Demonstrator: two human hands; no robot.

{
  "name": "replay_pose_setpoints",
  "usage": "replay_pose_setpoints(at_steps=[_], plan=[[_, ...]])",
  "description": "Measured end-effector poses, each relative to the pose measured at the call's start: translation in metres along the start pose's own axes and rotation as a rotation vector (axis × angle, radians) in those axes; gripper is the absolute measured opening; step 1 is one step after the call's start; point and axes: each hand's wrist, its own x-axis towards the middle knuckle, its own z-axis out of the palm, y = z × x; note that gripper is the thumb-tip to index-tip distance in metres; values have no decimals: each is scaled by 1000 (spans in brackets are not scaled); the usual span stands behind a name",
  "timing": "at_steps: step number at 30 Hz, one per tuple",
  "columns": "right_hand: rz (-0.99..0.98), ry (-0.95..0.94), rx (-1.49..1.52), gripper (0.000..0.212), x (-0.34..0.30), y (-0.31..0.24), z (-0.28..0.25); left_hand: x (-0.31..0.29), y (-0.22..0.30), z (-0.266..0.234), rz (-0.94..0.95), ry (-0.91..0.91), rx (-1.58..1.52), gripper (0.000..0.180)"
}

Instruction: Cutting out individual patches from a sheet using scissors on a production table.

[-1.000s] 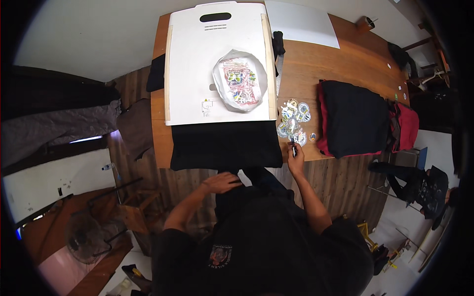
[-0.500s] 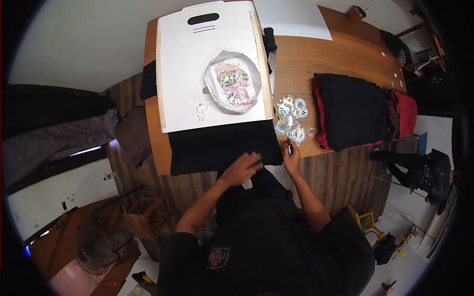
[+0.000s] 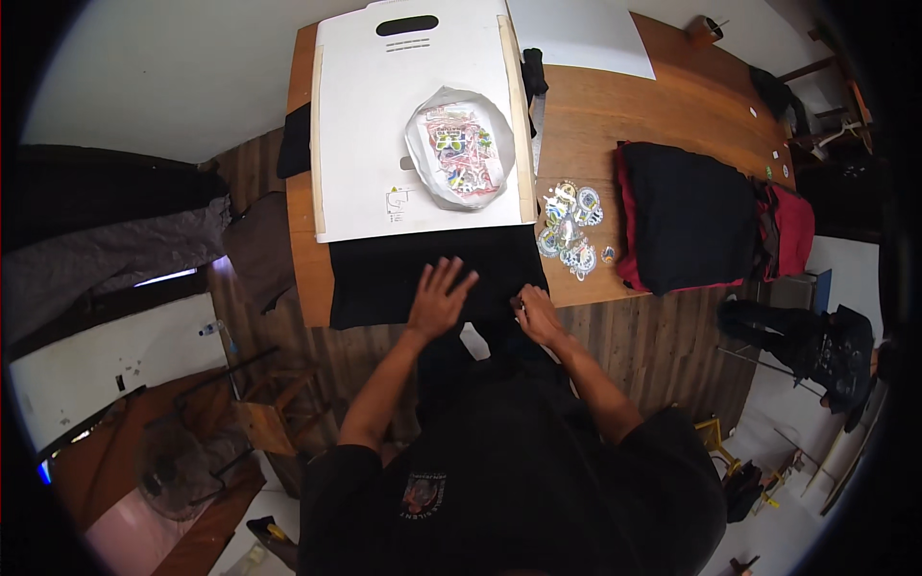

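Observation:
Black cloth (image 3: 384, 278) lies along the near table edge, partly hidden under a white board (image 3: 365, 125). My left hand (image 3: 439, 300) rests over the cloth with its fingers spread, holding nothing. At the cloth's right side, my right hand (image 3: 536, 312) is closed round a small, slim dark tool, mostly covered by the fingers; its exact kind cannot be made out. Beyond that hand, a loose pile of round printed patches or stickers (image 3: 573, 226) sits on the wood. On the board stands a pale plastic bag (image 3: 415, 158), its mouth wide, holding colourful printed pieces.
Folded black and red garments (image 3: 687, 216) are stacked on the wooden table (image 3: 615, 106) to the right. A white sheet (image 3: 586, 34) and a brown cup (image 3: 704, 31) lie farther back. A wooden stool (image 3: 274, 413) and a fan (image 3: 173, 470) stand at lower left.
My left hand has moved forward and left onto the cloth, fingers spreading. My right hand has come away from the patch pile, left and nearer, to the cloth's edge.

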Motion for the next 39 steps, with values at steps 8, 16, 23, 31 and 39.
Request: replay_pose_setpoints(at_steps=[8,16,23,31,39], plan=[[-104,-119,-234,21,-9,23,5,-133,-12,63,-1326,506,232,63],[2,-125,-191,18,4,23,10,-66,-2,25,-575,161,1,56],[12,-97,-176,18,3,32,14,-103,-69,51,-1693,715,383,60],[55,-99,-106,16,3,44,13,-56,-47,12,-528,58,77,59],[43,21,-24,14,7,31,2,-109,-82,19,-1684,867,334,58]])
